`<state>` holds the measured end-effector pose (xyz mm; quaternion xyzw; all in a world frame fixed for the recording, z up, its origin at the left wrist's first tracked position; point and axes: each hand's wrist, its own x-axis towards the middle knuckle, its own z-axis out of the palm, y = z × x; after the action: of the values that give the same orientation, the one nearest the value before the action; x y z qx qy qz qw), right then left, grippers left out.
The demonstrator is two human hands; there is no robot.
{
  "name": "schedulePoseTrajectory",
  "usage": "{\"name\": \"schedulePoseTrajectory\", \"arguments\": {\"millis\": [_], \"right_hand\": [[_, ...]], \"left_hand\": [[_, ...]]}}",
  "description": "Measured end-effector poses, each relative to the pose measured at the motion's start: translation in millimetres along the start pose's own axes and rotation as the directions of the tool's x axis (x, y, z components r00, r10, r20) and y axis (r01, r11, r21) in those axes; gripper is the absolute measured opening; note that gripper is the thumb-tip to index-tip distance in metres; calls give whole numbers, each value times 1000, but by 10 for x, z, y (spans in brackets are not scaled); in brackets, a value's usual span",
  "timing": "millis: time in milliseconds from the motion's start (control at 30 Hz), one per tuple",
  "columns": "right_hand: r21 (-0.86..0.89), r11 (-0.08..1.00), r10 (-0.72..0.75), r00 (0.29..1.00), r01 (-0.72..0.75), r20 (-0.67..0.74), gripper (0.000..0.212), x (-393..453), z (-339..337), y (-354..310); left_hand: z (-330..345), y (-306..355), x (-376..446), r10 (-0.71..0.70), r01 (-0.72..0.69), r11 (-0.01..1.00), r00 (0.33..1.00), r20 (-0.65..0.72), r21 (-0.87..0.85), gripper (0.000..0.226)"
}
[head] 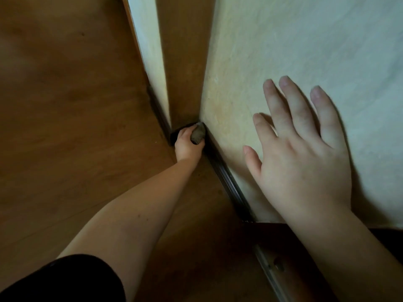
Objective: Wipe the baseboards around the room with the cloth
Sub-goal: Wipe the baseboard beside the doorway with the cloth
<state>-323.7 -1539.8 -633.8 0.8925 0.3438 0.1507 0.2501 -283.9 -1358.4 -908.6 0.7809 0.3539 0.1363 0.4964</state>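
Observation:
A dark brown baseboard (226, 179) runs along the foot of the pale wall (283, 51) down to an inner corner. My left hand (187, 144) reaches down to that corner and is shut on a small greyish cloth (198, 134), pressed against the baseboard where it meets a wooden door frame (183, 62). My right hand (303, 153) lies flat on the wall above the baseboard, fingers spread, holding nothing.
Brown wooden laminate floor (65, 127) fills the left side. A second short stretch of baseboard (158, 110) runs along a narrow wall strip left of the door frame. A dark wooden piece with a metal rail (268, 264) sits at bottom right.

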Motion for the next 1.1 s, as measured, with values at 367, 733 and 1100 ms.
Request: {"name": "schedulePoseTrajectory", "arguments": {"millis": [367, 733, 1100], "right_hand": [[-37, 999, 23, 999, -24, -21, 67, 22, 24, -30], [-49, 999, 11, 998, -15, -69, 67, 24, 61, -13], [15, 1000, 2, 993, 0, -122, 64, 17, 99, 15]], "left_hand": [[79, -176, -649, 59, -54, 997, 993, 98, -53, 56], [307, -154, -1418, 37, -37, 999, 983, 179, -4, 56], [443, -146, -2145, -9, 31, 997, 956, 292, -70, 56]]}}
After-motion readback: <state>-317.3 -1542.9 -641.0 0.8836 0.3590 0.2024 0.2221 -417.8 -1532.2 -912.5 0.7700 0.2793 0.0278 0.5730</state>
